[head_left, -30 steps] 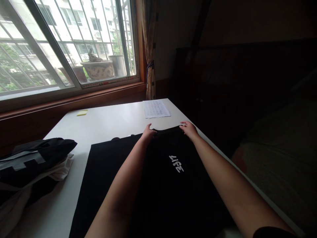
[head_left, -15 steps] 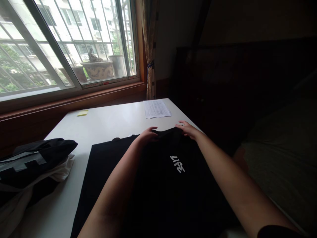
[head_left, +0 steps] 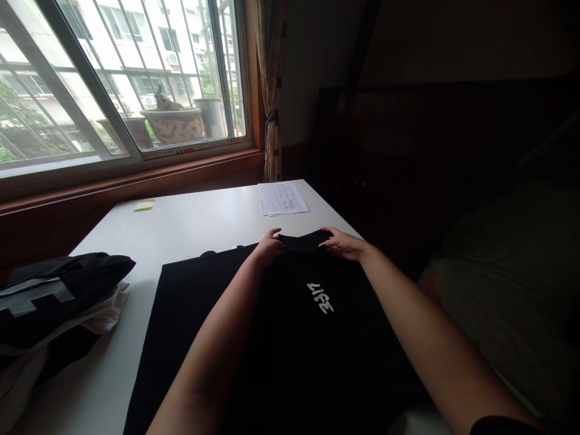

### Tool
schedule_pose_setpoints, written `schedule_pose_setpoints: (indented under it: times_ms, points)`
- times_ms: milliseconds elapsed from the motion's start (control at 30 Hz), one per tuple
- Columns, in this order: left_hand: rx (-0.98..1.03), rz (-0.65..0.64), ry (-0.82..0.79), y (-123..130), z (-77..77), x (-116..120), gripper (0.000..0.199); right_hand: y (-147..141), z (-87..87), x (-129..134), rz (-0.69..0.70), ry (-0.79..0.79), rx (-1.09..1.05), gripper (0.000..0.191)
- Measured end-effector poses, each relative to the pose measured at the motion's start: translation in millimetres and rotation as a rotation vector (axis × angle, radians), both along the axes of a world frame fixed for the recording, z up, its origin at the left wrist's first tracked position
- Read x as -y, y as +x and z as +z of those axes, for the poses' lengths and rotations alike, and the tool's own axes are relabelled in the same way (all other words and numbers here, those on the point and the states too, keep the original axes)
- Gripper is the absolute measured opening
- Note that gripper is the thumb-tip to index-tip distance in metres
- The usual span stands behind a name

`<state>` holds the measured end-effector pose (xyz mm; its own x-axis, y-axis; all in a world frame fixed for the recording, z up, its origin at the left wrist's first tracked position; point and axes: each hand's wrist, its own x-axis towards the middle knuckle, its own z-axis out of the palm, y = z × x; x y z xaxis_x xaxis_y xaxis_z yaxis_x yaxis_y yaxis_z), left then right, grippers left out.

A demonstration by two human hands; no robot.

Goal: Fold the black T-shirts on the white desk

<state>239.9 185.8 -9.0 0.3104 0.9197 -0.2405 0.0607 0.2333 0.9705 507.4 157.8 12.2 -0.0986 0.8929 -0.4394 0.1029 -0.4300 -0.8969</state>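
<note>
A black T-shirt [head_left: 290, 338] with white lettering on it lies spread over the white table, reaching down past the bottom of the view. At its far edge my left hand [head_left: 270, 246] pinches the cloth, thumb and fingers closed on it. My right hand [head_left: 341, 243] grips the same edge a short way to the right. Between both hands the edge is slightly lifted and dips in the middle. The fingertips are partly hidden by the dark cloth.
A heap of black, grey and white clothes [head_left: 67, 302] lies on the table [head_left: 203, 217] at left. Printed sheets [head_left: 284, 199] and a yellow note pad [head_left: 144, 205] lie toward the back. Small round objects [head_left: 208, 254] peek out beyond the shirt. A barred window and a tied curtain [head_left: 272, 90] stand behind.
The far edge between my hands has spread and now shows a wider lifted band of cloth. My right hand's fingers have curled more around it. The view has shifted slightly.
</note>
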Motion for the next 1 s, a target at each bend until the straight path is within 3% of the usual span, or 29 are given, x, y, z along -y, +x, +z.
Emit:
schedule_pose_setpoints:
  times_ms: [100, 233, 333, 467, 633, 700, 767, 867, 1000]
  points:
    - [-0.155, -0.019, 0.029, 0.7, 5.1, -1.6, 0.071, -1.6, 1.9, 0.2, -0.022, 0.015, 0.129, 0.095]
    - [-0.433, -0.076, 0.097, -1.4, 13.0, -4.0, 0.044, -1.6, 3.7, -1.1, 0.036, 0.025, 0.274, 0.111]
    - [-0.623, -0.081, 0.210, -3.2, 18.3, 0.2, 0.033, 0.7, 0.9, -3.5, 0.078, 0.048, 0.374, 0.113]
    - [-0.760, -0.078, 0.460, -2.1, 21.9, 13.2, 0.027, -0.4, -4.8, -6.1, 0.094, 0.152, 0.674, 0.083]
    - [-0.768, -0.270, 0.746, 0.0, 11.0, 27.5, 0.037, -22.8, -15.7, -0.1, -0.051, 0.498, 1.018, 0.046]
    - [-0.779, -0.326, 0.796, -1.2, 2.2, 30.2, 0.042, -35.2, -23.2, 4.2, 0.032, 0.721, 1.083, 0.037]
    - [-0.808, -0.338, 0.808, -3.7, -6.2, 30.3, 0.047, -44.9, -32.0, 7.7, 0.218, 0.842, 1.073, 0.038]
    - [-0.866, -0.321, 0.789, -9.6, -14.6, 25.7, 0.056, -49.4, -43.9, 9.9, 0.391, 0.786, 1.067, 0.049]
    - [-0.939, -0.289, 0.742, -18.3, -18.4, 16.9, 0.060, -38.3, -51.1, 7.6, 0.343, 0.635, 1.112, 0.062]
